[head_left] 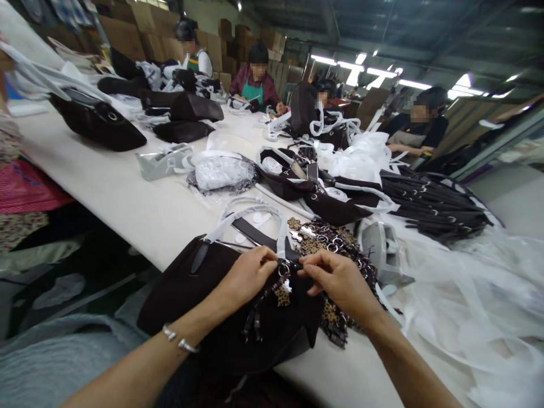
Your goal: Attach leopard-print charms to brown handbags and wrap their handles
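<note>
A dark handbag (pixel 178 283) lies at the table's near edge, its pale-wrapped handles (pixel 283 229) standing up. My left hand (pixel 249 277) is closed in a pinch at the bag's top edge, beside the base of one handle. Opposite it, my right hand (pixel 331 275) pinches the end of a dark strap (pixel 293 262); its fingertips partly cover the spot. Between the hands a bag charm (pixel 284 294) hangs from a metal ring, with a leopard-print piece and dark tassels. Just behind my right hand is a pile of similar charms (pixel 323 238).
Clear tape dispensers (pixel 382 252) (pixel 164 161) stand on the table. More dark bags (pixel 314 192), a plastic-wrapped bundle (pixel 225 173) and dark straps (pixel 433 204) lie further back. White wrapping (pixel 480 317) spreads at the right. Several co-workers (pixel 255 85) sit around the table.
</note>
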The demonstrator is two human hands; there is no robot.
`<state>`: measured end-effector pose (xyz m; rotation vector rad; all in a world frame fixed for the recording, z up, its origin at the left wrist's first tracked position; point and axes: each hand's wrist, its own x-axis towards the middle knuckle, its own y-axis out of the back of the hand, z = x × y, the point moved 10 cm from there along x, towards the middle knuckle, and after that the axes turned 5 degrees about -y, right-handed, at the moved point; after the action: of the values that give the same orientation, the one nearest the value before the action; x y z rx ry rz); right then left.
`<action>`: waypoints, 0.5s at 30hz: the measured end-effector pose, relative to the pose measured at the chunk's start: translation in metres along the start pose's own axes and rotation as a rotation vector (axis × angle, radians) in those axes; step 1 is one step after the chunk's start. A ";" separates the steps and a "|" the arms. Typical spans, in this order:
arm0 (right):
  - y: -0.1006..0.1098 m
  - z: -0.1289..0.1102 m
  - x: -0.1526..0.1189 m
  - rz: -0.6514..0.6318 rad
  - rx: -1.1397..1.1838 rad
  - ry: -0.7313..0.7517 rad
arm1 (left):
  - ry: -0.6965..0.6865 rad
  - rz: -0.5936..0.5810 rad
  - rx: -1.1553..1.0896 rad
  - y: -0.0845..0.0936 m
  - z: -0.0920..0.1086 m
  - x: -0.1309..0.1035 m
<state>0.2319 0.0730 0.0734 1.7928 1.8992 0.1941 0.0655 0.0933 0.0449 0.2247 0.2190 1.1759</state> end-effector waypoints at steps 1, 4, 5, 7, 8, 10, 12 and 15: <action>-0.001 0.001 0.006 -0.016 -0.026 0.005 | 0.015 0.011 0.068 0.006 -0.006 0.008; -0.006 -0.012 0.019 0.015 -0.306 0.183 | 0.142 -0.089 0.083 -0.005 -0.034 0.029; -0.009 -0.018 0.020 0.041 -0.417 0.270 | 0.171 -0.113 0.020 -0.013 -0.042 0.034; -0.017 -0.023 0.022 0.066 -0.591 0.397 | 0.194 -0.111 -0.157 -0.027 -0.053 0.043; -0.020 -0.022 0.024 0.063 -0.653 0.424 | 0.197 -0.098 -0.239 -0.032 -0.057 0.046; -0.025 -0.018 0.027 0.047 -0.753 0.442 | 0.207 -0.085 -0.350 -0.038 -0.064 0.049; -0.026 -0.015 0.031 0.040 -0.815 0.456 | 0.214 -0.091 -0.404 -0.041 -0.068 0.050; -0.025 -0.015 0.035 0.042 -0.858 0.470 | 0.201 -0.117 -0.492 -0.040 -0.067 0.051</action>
<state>0.2033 0.1076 0.0664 1.2368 1.6488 1.3176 0.1005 0.1296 -0.0332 -0.3352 0.1105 1.1002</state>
